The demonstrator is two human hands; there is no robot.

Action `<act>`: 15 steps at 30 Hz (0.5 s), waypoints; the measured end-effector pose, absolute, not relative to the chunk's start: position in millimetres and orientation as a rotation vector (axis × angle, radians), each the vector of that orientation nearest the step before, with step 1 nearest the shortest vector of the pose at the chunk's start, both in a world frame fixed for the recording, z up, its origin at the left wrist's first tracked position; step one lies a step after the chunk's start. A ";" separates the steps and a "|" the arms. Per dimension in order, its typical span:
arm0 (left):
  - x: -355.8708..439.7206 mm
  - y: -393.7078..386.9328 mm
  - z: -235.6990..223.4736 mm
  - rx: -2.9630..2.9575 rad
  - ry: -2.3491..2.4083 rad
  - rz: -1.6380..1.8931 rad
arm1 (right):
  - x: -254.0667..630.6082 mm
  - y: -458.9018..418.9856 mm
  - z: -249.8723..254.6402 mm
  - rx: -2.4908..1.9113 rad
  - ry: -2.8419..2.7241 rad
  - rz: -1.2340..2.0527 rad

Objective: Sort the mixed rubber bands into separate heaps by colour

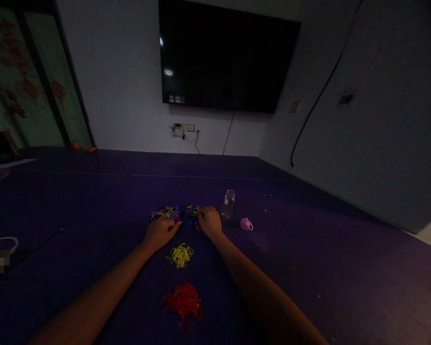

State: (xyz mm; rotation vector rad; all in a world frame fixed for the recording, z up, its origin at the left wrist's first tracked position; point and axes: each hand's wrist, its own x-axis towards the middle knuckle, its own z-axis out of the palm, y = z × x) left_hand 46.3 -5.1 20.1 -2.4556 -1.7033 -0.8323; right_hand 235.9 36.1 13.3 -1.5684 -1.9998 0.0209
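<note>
Two side-by-side heaps of mixed-colour rubber bands lie on the purple floor, a left heap (167, 212) and a smaller right heap (192, 215). My left hand (161, 232) rests at the near edge of the left heap, fingers curled in, thumb side toward the gap. Curled at the right edge of the other heap is my right hand (210, 221), fingertips among the bands. Whatever either hand pinches is too small and dark to make out. Closer to me lie a pile of yellow rubber bands (180, 256) and a larger pile of red ones (184, 301).
Just right of my right hand stands a clear bottle (228, 203), with a pink lid with a loop (245, 224) beside it. A large television (226, 57) hangs on the wall ahead. Part of a pixelated object with a white loop (2, 238) shows at far left.
</note>
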 end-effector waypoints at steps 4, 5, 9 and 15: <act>46.9 -5.7 20.6 -2.456 -1.707 -0.872 | 234.3 34.0 12.2 -1.586 -2.062 0.011; 46.8 -5.7 20.6 -2.458 -1.705 -0.879 | 234.2 34.0 11.6 -1.589 -2.072 0.010; 46.0 -5.1 19.9 -2.484 -1.679 -0.886 | 235.5 38.0 8.0 -1.577 -2.073 0.033; 44.3 -3.0 17.6 -2.486 -1.667 -0.904 | 240.7 50.6 3.9 -1.375 -1.900 0.181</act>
